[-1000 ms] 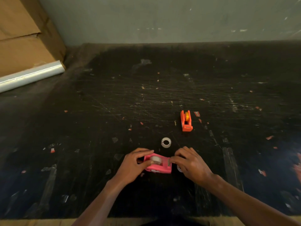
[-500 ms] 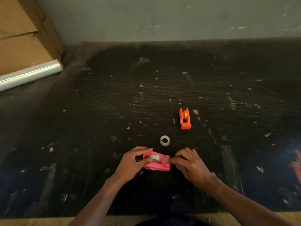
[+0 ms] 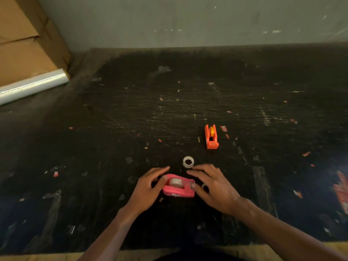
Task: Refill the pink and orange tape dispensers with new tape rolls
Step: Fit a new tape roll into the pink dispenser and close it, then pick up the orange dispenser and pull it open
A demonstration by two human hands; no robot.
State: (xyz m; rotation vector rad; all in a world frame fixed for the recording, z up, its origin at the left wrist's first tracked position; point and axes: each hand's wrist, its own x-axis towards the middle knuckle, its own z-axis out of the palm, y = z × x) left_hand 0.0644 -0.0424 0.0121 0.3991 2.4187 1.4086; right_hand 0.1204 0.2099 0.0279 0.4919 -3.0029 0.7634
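Dim room, light weak and warm. Ahead, a plain grey-green painted wall [image 3: 188, 19], scuffed with pale marks. Below it, a broad black scratched table [image 3: 131, 110], littered with tape scraps and orange flecks. Far left, brown cardboard boxes [image 3: 22, 46] leaning against the wall, a white plastic-wrapped roll [image 3: 32, 85] lying at their foot.

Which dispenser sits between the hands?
The pink dispenser, a clear roll seated in it; the orange dispenser stands farther back, untouched.

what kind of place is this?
Likely a packing or workshop bench: scarred black table flecked with tape scraps, cardboard boxes and a film roll by a bare wall.
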